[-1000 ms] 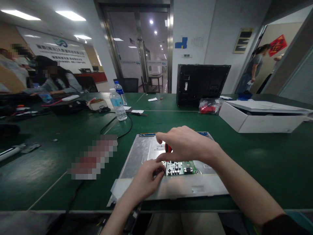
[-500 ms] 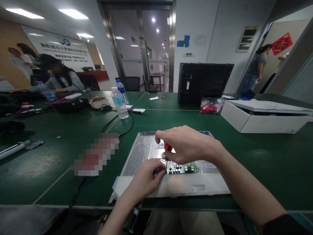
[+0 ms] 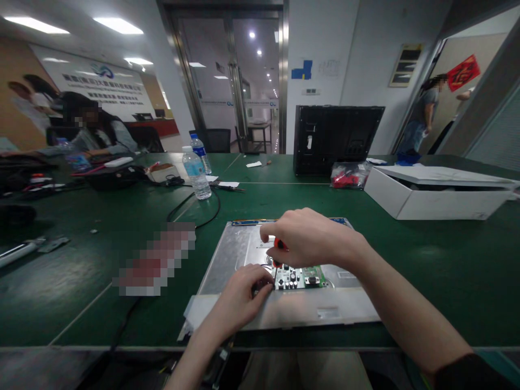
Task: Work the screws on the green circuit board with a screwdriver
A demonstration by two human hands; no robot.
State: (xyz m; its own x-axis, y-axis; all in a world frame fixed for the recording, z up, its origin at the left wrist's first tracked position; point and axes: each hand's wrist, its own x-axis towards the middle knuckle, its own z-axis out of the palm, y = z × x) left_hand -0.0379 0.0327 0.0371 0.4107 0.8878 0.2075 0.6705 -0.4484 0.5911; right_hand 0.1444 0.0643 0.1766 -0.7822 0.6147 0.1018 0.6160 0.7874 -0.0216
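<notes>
A flat metal display panel (image 3: 227,254) lies on the table in front of me, with a green circuit board (image 3: 298,278) on its middle. My right hand (image 3: 306,238) is closed round the red and black handle of a screwdriver (image 3: 278,246), held upright over the board's left part. Most of the handle sits behind my fingers. My left hand (image 3: 247,290) rests on the panel at the board's left edge, thumb and fingers drawn together near the screwdriver's lower end. What is between those fingertips, if anything, is hidden.
Water bottles (image 3: 196,172) stand beyond the panel. A black monitor housing (image 3: 337,138), a bag of red parts (image 3: 348,176) and a white box (image 3: 439,195) are at the back right. A blurred-out reddish object (image 3: 158,260) lies left. People are in the background.
My right hand has turned slightly on the screwdriver handle. My left hand holds its place at the board's edge. The whole view has shifted a little.
</notes>
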